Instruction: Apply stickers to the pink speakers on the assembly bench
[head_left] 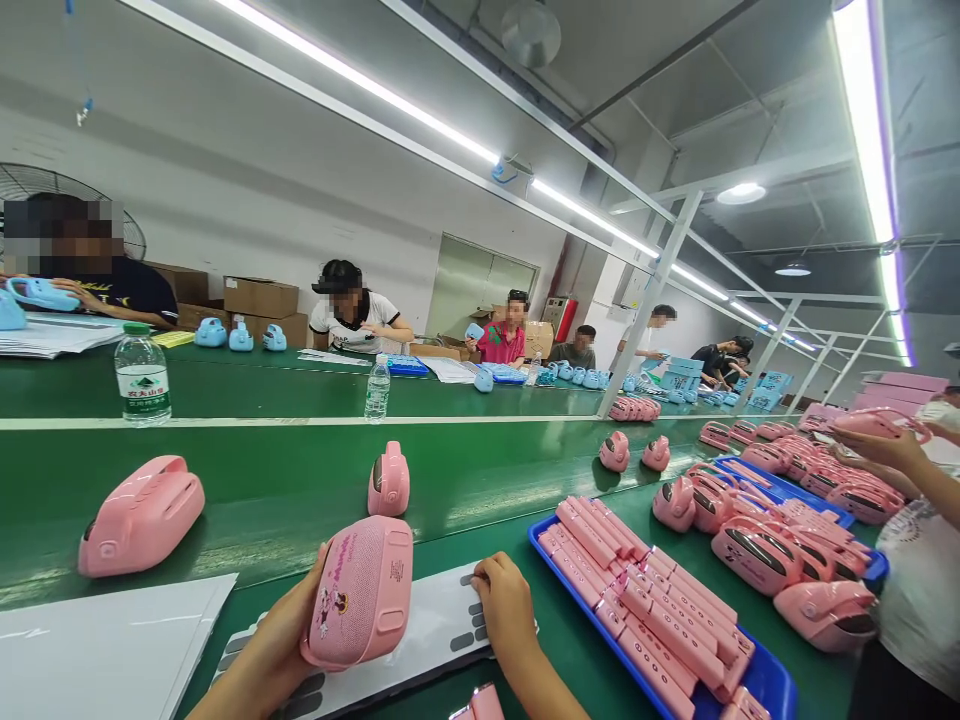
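Pink speaker in the left hand (289,625), sticker sheet under the right hand (506,600)

Head view: left grip is wrapped around a rounded pink plastic speaker (358,590) with a dotted mesh face, tilted just above the green table (300,500). Right grip is curled with fingertips pressing the glossy white sheet of grey oval stickers (442,625) beside the speaker. Blue tray (772,680) of pink bars sits off right.
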